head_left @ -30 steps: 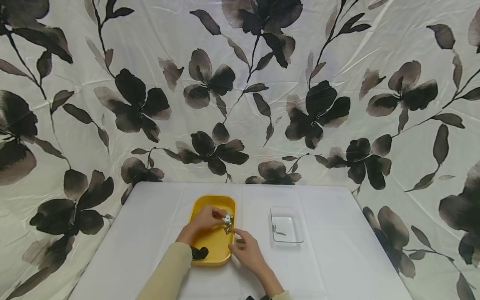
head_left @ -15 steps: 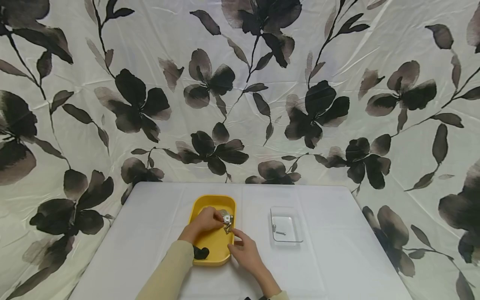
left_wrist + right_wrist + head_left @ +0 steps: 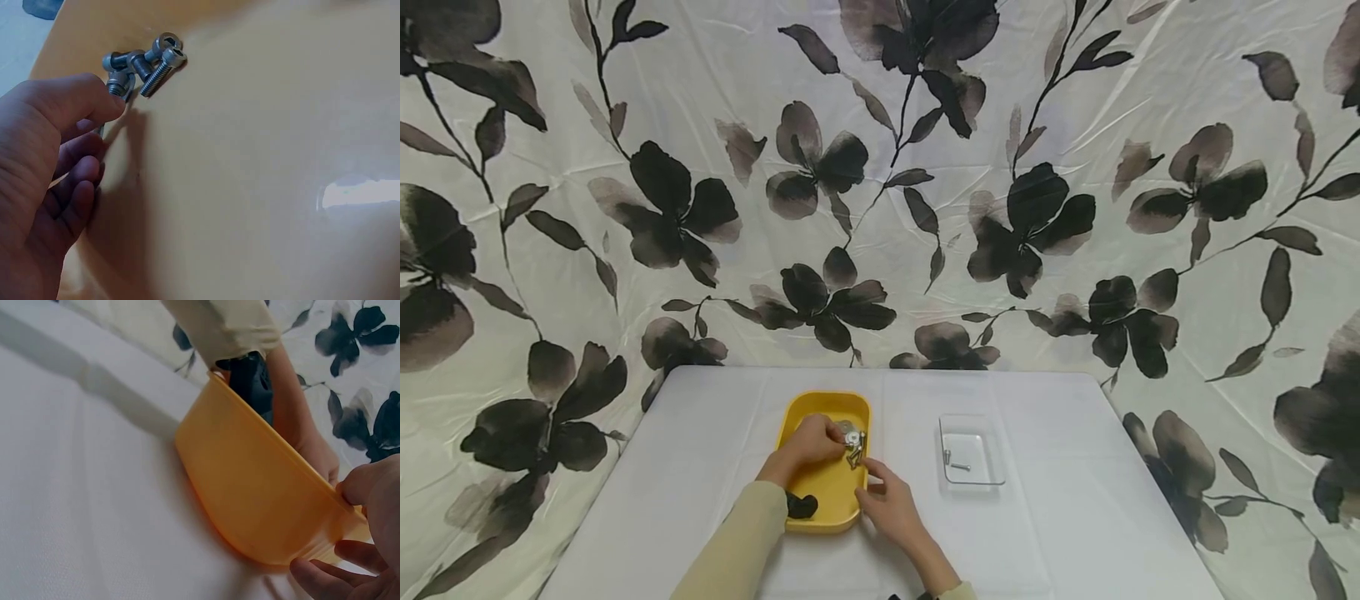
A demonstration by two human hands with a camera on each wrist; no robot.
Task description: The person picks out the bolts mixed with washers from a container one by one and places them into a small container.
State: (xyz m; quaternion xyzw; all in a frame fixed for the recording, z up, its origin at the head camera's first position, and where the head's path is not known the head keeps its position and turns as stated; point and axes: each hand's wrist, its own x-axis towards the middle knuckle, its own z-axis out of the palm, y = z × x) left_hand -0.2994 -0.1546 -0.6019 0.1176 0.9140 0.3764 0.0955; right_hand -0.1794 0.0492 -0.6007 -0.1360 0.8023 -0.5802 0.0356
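Observation:
Inside the yellow tray (image 3: 820,500), my left hand (image 3: 811,442) reaches to the far right part, its thumb and index finger pinching a thin metal piece that looks like a washer (image 3: 130,87). Most of that piece is hidden behind the thumb. Several silver socket head bolts (image 3: 157,72) lie heaped right beside the fingertips. At the tray's right side, my right hand (image 3: 891,500) holds the rim, with the thumb on the edge and the fingers low along the outer wall (image 3: 250,487) in the right wrist view.
A clear plastic box (image 3: 973,425) with two small bolts (image 3: 960,467) stands to the right on the white table (image 3: 1060,500). A dark wrist strap (image 3: 801,506) on the left arm hangs over the tray's near end. Floral cloth (image 3: 820,167) rises behind the table.
My left hand has shifted slightly toward the near side and right within the tray, and a pale round piece shows beyond its fingertips. My right hand stays at the rim, almost still.

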